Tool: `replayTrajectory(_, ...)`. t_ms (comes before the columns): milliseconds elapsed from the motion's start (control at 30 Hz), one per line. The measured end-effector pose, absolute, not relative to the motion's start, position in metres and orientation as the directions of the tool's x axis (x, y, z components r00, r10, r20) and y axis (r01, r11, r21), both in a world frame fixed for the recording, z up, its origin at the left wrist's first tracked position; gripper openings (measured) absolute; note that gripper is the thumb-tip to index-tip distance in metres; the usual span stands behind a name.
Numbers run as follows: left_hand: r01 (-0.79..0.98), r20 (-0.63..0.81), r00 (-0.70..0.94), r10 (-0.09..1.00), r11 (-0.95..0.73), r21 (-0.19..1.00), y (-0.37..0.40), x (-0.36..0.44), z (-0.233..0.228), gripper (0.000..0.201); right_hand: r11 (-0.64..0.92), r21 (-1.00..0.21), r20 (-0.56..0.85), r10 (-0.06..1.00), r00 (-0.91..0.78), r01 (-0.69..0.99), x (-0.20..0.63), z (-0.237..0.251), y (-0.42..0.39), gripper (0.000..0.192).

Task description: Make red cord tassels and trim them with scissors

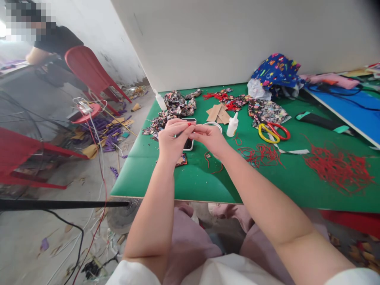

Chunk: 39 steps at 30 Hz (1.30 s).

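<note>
My left hand (173,138) and my right hand (211,139) meet fingertip to fingertip above the green table, both closed in a pinch. A small red piece (189,124), possibly cord, shows at the left fingertips; the fingers hide most of it. Whatever my right fingers pinch is too small to make out. Behind and below the hands lies a phone (189,145), partly covered. Near my left wrist is a patterned fabric piece (182,159). Short red cords (207,159) lie below my right hand, and a white ring (218,126) sits just behind it.
Gathered patterned fabric (181,105), a white glue bottle (232,126), brown cards (218,114), scissors (273,132) and a red cord pile (338,168) lie on the green table (204,186). A second bottle (160,100) stands behind. At left, a person sits on a red chair (90,65).
</note>
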<state>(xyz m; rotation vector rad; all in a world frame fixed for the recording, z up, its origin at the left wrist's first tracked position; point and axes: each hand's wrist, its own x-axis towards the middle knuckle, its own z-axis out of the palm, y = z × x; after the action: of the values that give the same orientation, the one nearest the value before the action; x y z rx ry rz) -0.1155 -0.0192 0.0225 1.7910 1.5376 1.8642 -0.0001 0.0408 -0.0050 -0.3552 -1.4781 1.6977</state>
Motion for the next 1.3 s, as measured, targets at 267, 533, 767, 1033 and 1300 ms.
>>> replayTrajectory(267,0.189,0.458,-0.152,0.876,-0.429,0.883,-0.032,-0.122,0.034,0.009,0.09,-0.924,0.288,0.801,-0.525,-0.371,0.023,0.01,0.052,0.016)
replayTrajectory(533,0.294,0.287,0.058,0.956,-0.291,0.911,-0.041,-0.126,0.038,0.008,0.099,-0.922,0.363,0.557,-0.747,-0.375,0.035,0.023,0.044,0.013)
replayTrajectory(767,0.336,0.287,0.106,0.952,-0.306,0.891,-0.044,-0.123,0.042,0.008,0.084,-0.911,0.382,0.543,-0.748,-0.404,0.034,0.022,0.045,0.007)
replayTrajectory(1033,0.238,0.242,0.036,0.97,-0.244,0.94,-0.042,-0.123,0.037,0.012,0.148,-0.91,0.4,0.565,-0.722,-0.388,0.035,0.021,0.047,0.011)
replayTrajectory(1300,0.195,0.219,-0.02,0.976,-0.211,0.958,-0.037,-0.123,0.033,0.02,0.245,-0.915,0.401,0.637,-0.659,-0.32,0.033,0.022,0.044,0.012)
